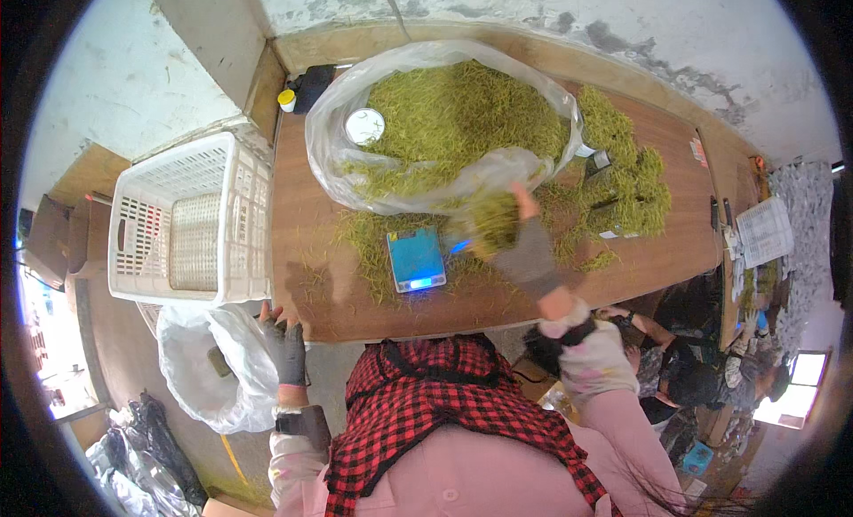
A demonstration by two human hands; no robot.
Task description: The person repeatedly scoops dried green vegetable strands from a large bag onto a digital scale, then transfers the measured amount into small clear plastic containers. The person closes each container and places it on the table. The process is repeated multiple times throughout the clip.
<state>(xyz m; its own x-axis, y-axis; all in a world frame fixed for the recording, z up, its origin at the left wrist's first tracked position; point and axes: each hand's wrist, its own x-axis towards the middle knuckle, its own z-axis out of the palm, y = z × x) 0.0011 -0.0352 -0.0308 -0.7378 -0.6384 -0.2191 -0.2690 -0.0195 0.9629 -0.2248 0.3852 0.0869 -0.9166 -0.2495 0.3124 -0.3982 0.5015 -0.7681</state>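
My right hand [526,248], in a grey fingerless glove, is closed around a clump of dried green herb [494,222], slightly blurred by motion. It is over the table, right of a small blue digital scale [415,253] with a lit display. Loose herb bits surround the scale. Just beyond lies a large clear plastic bag [327,181], open and full of the same herb [462,113], with a white round container [364,126] inside. At the table's near left edge, my gloved left hand [286,350] has its fingers apart and holds nothing.
A white plastic crate [227,219] stands left of the brown table [333,308]. Below it hangs a white bag [200,401] with a small dark piece inside. Herb bundles [622,175] are piled at right. A person [662,353] is nearby on the right.
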